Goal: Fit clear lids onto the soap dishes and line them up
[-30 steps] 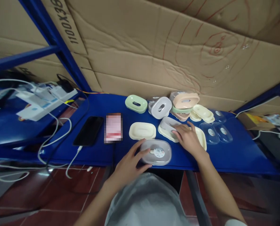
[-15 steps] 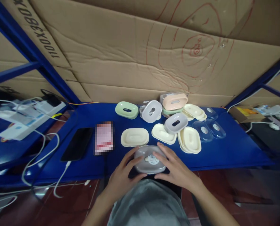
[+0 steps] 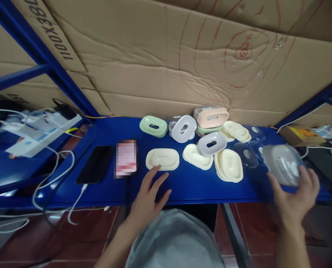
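Over the blue table (image 3: 193,190), the left hand (image 3: 149,195) hovers, grip spread and empty, near a cream tray (image 3: 166,158); the right hand (image 3: 296,195) has its grip clamped round a clear box (image 3: 282,163) at the right end. Carrying seems the step in hand; placing it would call for steady support. Beyond stands cardboard (image 3: 140,56).

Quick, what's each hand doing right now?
Left hand: open, holding nothing, near a cream tray.
Right hand: holding a clear-lidded box.
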### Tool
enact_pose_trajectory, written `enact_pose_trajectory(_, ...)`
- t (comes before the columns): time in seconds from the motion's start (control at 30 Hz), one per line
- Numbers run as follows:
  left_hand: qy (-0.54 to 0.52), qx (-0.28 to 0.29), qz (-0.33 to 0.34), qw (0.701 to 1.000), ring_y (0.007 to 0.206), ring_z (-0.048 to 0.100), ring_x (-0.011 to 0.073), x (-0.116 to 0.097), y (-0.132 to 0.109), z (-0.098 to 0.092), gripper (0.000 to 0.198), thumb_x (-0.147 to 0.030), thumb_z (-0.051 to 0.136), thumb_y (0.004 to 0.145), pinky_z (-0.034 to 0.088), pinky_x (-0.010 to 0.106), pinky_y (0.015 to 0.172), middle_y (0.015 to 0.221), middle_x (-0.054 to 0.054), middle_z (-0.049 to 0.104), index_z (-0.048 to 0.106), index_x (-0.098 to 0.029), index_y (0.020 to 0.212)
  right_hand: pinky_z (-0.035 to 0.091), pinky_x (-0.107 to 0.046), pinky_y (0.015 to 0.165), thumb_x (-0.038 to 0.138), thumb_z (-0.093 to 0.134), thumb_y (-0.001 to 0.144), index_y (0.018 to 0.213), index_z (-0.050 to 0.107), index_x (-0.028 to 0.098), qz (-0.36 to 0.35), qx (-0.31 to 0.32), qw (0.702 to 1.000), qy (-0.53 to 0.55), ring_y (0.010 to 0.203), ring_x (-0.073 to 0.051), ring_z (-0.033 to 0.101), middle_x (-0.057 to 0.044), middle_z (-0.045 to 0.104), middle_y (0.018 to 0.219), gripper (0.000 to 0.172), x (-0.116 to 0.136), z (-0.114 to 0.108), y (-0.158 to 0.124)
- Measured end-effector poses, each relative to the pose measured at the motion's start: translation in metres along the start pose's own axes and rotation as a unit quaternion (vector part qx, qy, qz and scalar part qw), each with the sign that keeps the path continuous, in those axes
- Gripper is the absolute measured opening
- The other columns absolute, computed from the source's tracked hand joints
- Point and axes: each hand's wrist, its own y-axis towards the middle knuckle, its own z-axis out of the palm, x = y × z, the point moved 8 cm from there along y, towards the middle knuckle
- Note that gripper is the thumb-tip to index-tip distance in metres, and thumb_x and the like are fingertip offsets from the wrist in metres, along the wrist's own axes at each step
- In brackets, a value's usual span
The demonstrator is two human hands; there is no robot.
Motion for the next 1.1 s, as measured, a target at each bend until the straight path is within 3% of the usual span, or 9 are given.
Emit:
enact_pose_trajectory(0.13, 0.092, -0.004, 0.004, 0.996, 0.159, 0.037, 0.0397, -0.002, 0.009, 0.005, 0.055, -0.026, 0.062, 0.104, 0.036, 0.069, 0.125, 0.170, 0.016, 0.041, 0.046, -0.027, 0.156, 0.052, -0.067, 0.108, 0.075, 0.086, 0.069, 0.148, 0.067, 0.022, 0.094, 0.007, 0.994, -0.061, 0.134, -0.055, 0.060, -0.029, 0.062, 0.145, 0.097, -0.102, 0.015, -0.007)
enact_pose_trajectory(0.27, 0.120, -0.004, 0.005, 0.993, 0.144, 0.057, 0.0359, -0.004, 0.014, 0.009, 0.044, -0.023, 0.060, 0.105, 0.029, 0.070, 0.125, 0.149, 0.013, 0.065, 0.054, -0.026, 0.149, 0.048, -0.077, 0.103, 0.073, 0.081, 0.076, 0.160, 0.053, 0.023, 0.110, 0.065, 0.989, -0.075, 0.144, -0.058, 0.049, -0.032, 0.050, 0.157, 0.102, -0.132, 0.035, -0.016)
enact_pose_trajectory(0.37, 0.101, -0.007, 0.031, 0.994, 0.119, 0.071, 0.0279, -0.009, 0.013, 0.009, 0.030, -0.018, 0.058, 0.105, 0.039, 0.060, 0.118, 0.125, 0.008, 0.076, 0.065, -0.027, 0.133, 0.039, -0.080, 0.111, 0.061, 0.077, 0.086, 0.165, 0.044, 0.021, 0.053, 0.029, 0.995, -0.080, 0.151, -0.057, 0.040, -0.032, 0.042, 0.163, 0.095, -0.096, 0.033, -0.009)
enact_pose_trajectory(0.47, 0.076, -0.004, 0.060, 0.995, 0.106, 0.073, 0.0243, -0.015, 0.011, 0.007, 0.022, -0.017, 0.059, 0.105, 0.045, 0.054, 0.109, 0.114, 0.006, 0.078, 0.069, -0.027, 0.123, 0.041, -0.068, 0.120, 0.043, 0.066, 0.098, 0.160, 0.051, 0.021, -0.008, 0.003, 1.000, -0.007, 0.149, -0.046, 0.049, -0.025, 0.053, 0.158, 0.068, -0.027, 0.031, 0.001)
enact_pose_trajectory(0.6, 0.048, 0.005, 0.089, 0.995, 0.109, 0.072, 0.0243, -0.023, 0.008, 0.005, 0.018, -0.022, 0.065, 0.104, 0.052, 0.045, 0.096, 0.118, 0.007, 0.076, 0.069, -0.025, 0.121, 0.046, -0.059, 0.118, 0.030, 0.053, 0.104, 0.150, 0.060, 0.027, -0.145, 0.178, 0.965, 0.123, 0.142, -0.035, 0.058, -0.015, 0.062, 0.152, 0.047, 0.082, 0.067, 0.006)
enact_pose_trajectory(0.7, 0.038, -0.001, 0.088, 0.995, 0.120, 0.069, 0.0266, -0.023, 0.007, 0.002, 0.021, -0.020, 0.065, 0.102, 0.056, 0.043, 0.097, 0.129, 0.010, 0.072, 0.069, -0.024, 0.123, 0.041, -0.058, 0.120, 0.024, 0.050, 0.105, 0.152, 0.058, 0.029, -0.226, 0.272, 0.926, 0.133, 0.147, -0.033, 0.053, -0.010, 0.059, 0.158, 0.048, 0.134, 0.100, 0.005)
enact_pose_trajectory(0.93, 0.020, 0.014, 0.071, 0.997, 0.130, 0.064, 0.0294, -0.017, 0.007, 0.003, 0.025, -0.020, 0.062, 0.102, 0.056, 0.048, 0.105, 0.139, 0.013, 0.066, 0.067, -0.025, 0.126, 0.034, -0.064, 0.120, 0.030, 0.051, 0.107, 0.138, 0.067, 0.025, -0.286, 0.343, 0.889, 0.098, 0.148, -0.035, 0.052, -0.010, 0.060, 0.156, 0.036, 0.170, 0.151, 0.019)
enact_pose_trajectory(1.03, 0.025, 0.018, 0.067, 0.997, 0.127, 0.066, 0.0296, -0.016, 0.006, 0.004, 0.024, -0.020, 0.062, 0.102, 0.057, 0.048, 0.104, 0.138, 0.012, 0.067, 0.068, -0.024, 0.124, 0.039, -0.058, 0.120, 0.038, 0.054, 0.107, 0.139, 0.067, 0.026, -0.258, 0.322, 0.901, 0.130, 0.147, -0.032, 0.054, -0.011, 0.059, 0.157, 0.037, 0.151, 0.139, 0.033)
enact_pose_trajectory(1.1, 0.028, 0.019, 0.064, 0.997, 0.126, 0.066, 0.0296, -0.015, 0.006, 0.005, 0.023, -0.019, 0.062, 0.102, 0.057, 0.048, 0.104, 0.138, 0.012, 0.067, 0.068, -0.024, 0.124, 0.043, -0.051, 0.119, 0.042, 0.055, 0.106, 0.139, 0.068, 0.024, -0.199, 0.258, 0.937, 0.125, 0.142, -0.029, 0.058, -0.014, 0.062, 0.153, 0.039, 0.113, 0.121, 0.049)
